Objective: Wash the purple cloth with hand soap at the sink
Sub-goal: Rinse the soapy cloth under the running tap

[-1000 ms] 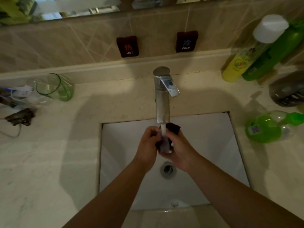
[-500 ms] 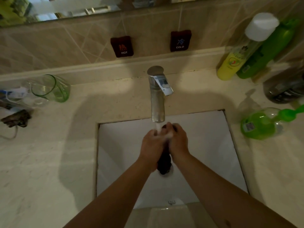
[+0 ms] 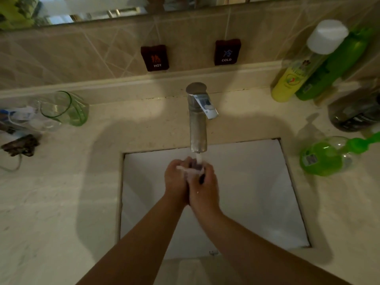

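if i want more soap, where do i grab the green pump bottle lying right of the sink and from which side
Take the green pump bottle around its round body, coming down from above with the right hand. It lies on its side on the counter, pump head pointing right, so the wide belly faces up and the thin neck gives a poorer grip.

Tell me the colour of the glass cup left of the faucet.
Clear glass tinted green, lying on its side; head view.

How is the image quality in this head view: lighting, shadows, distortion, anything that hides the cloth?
Head view: dim, warm light; a broad soft shadow falls across the counter around the sink. Wide-angle bending leans the bottles at the right edge. The running water blurs white over the left hand and right hand, so only dark slivers of the purple cloth show.
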